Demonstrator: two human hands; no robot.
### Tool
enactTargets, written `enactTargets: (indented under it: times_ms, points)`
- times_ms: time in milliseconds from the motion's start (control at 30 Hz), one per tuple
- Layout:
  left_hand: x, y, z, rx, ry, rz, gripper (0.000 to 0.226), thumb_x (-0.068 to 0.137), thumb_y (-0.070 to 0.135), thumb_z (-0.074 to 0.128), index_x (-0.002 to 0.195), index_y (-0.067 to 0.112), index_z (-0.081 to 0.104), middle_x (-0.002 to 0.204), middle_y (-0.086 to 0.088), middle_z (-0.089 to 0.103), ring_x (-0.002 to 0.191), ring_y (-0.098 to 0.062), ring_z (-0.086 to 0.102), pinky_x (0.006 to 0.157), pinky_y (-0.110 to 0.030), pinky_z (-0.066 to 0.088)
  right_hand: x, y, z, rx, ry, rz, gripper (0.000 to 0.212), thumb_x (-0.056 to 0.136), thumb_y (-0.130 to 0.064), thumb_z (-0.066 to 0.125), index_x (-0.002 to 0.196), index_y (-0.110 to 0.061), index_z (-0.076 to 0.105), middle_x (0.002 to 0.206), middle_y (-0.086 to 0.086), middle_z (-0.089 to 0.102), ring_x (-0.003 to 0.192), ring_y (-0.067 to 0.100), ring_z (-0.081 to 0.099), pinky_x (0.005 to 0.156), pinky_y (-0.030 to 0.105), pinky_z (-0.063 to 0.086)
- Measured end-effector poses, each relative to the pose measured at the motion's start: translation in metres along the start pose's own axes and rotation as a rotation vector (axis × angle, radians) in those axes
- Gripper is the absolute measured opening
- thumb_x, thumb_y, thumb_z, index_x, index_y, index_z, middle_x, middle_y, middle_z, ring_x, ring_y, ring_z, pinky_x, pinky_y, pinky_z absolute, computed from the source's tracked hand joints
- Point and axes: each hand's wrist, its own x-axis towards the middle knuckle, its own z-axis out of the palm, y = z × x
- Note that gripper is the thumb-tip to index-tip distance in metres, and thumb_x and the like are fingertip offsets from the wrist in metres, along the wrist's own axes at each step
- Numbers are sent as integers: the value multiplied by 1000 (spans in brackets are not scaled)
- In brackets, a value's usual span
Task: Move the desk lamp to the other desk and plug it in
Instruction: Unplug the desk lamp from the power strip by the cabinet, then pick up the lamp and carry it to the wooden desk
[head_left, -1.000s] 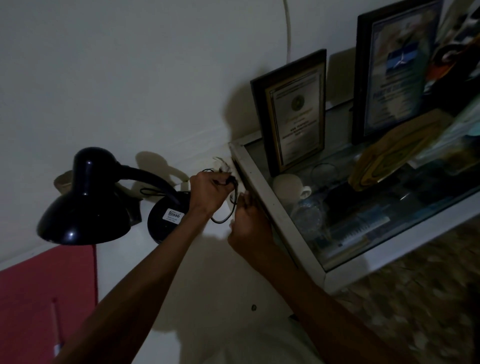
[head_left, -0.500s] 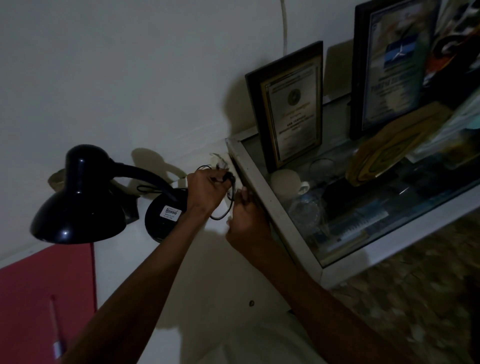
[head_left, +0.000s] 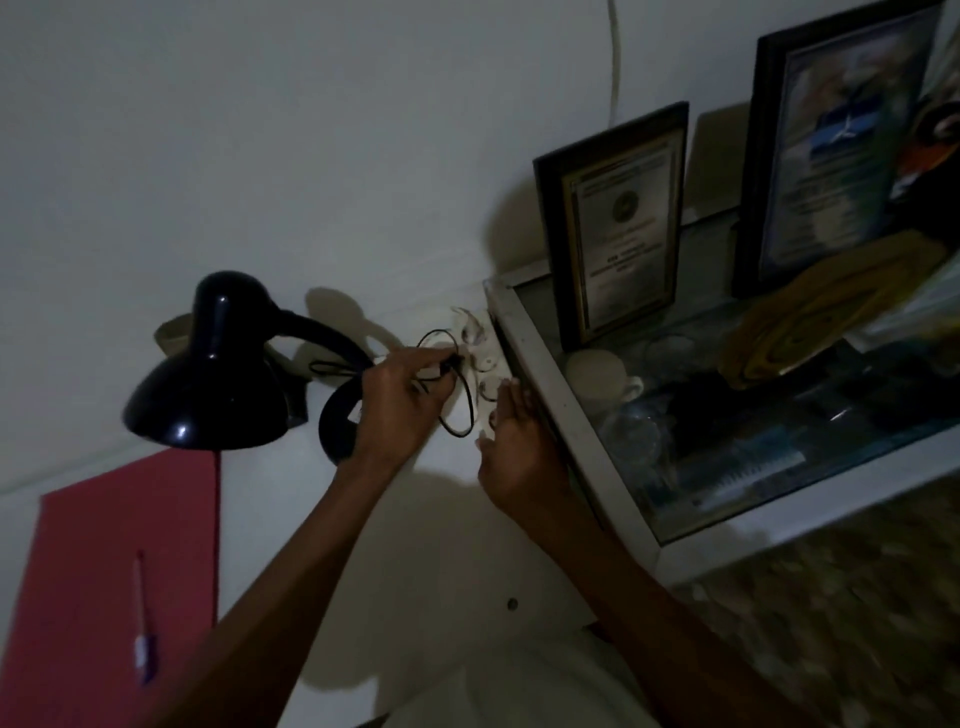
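Left hand (head_left: 402, 402) pinches the black plug (head_left: 451, 365) with its cord (head_left: 462, 410) looping below, just left of the white power strip (head_left: 480, 374) that my loosely open right hand (head_left: 514, 447) steadies, lamp (head_left: 218, 374) standing on the table (head_left: 363, 545) behind my wrist.

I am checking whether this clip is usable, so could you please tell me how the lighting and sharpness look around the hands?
Head view: dim overall, the black desk lamp unlit with small glints on its shade; soft shadows on the white wall; the left hand holding the black cord reads clearly, the right hand by the white power strip is slightly smeared; the floor at lower right is blurred.
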Motion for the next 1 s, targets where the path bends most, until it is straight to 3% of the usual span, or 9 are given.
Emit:
enactTargets:
  times_ms: [100, 167, 233, 333, 400, 667, 800, 900, 1000]
  points:
    - [-33, -5, -15, 12, 86, 26, 25, 82, 9, 77, 106, 15, 75, 103, 10, 69, 95, 10, 59, 89, -4, 45, -6, -2, -9, 163, 117, -38, 58, 96, -15, 52, 151, -9, 33, 154, 13, 39, 143, 27, 35, 118, 31, 28]
    - [-56, -8, -23, 3, 146, 24, 25, 83, 11, 75, 108, 14, 74, 107, 8, 69, 102, 11, 59, 93, -11, 47, -14, -6, -16, 273, 232, -87, 39, 96, -18, 53, 134, -12, 58, 134, 9, 62, 125, 24, 56, 106, 29, 42]
    - [-78, -9, -26, 23, 199, 36, 27, 84, 13, 74, 110, 16, 73, 109, 9, 68, 106, 6, 59, 95, -19, 49, -18, -11, -18, 372, 200, -50, 29, 96, -32, 54, 108, -12, 72, 110, 6, 74, 103, 23, 67, 91, 33, 53]
    - [-100, -4, -20, 25, 262, 34, 27, 83, 12, 76, 109, 15, 74, 108, 1, 72, 104, -8, 64, 90, -33, 53, -21, -25, -22, 601, -76, 110, 55, 85, -58, 53, 84, -8, 73, 85, 8, 75, 83, 25, 69, 80, 41, 57]
    - [-107, 2, -16, 22, 288, 11, 25, 81, 11, 78, 106, 13, 74, 107, -1, 73, 102, -11, 66, 88, -36, 54, -22, -32, -20, 710, -215, 151, 49, 79, -64, 54, 71, -20, 74, 84, 2, 76, 84, 20, 72, 84, 45, 58]
    - [-120, 13, -32, -155, 281, -139, 35, 85, 15, 75, 118, 18, 63, 111, 7, 71, 103, -5, 67, 87, -19, 52, -21, -40, -17, 678, -311, -11, 27, 94, -38, 59, 76, -24, 74, 66, -14, 72, 61, 0, 66, 58, 18, 55]
    - [-128, 4, -33, -140, 281, -254, 45, 85, 14, 72, 125, 24, 54, 117, 13, 62, 109, -7, 61, 87, -11, 44, -16, -47, -31, 782, -347, 6, 27, 96, -35, 58, 82, -18, 74, 61, -9, 65, 56, 1, 58, 59, 23, 55]
    - [-123, -10, -30, -77, 283, -370, 52, 81, 11, 73, 126, 24, 50, 120, 7, 54, 112, -5, 53, 91, -12, 43, -5, -55, -49, 721, -185, -34, 29, 96, -35, 56, 72, -26, 71, 60, -7, 66, 51, -2, 57, 55, 24, 48]
    - [-103, -25, -30, -4, 236, -492, 63, 77, 26, 77, 131, 24, 45, 129, 1, 50, 120, -12, 46, 99, -9, 38, 21, -69, -64, 488, 176, -206, 33, 97, -31, 54, 65, -24, 60, 56, -5, 59, 52, 0, 56, 47, 7, 37]
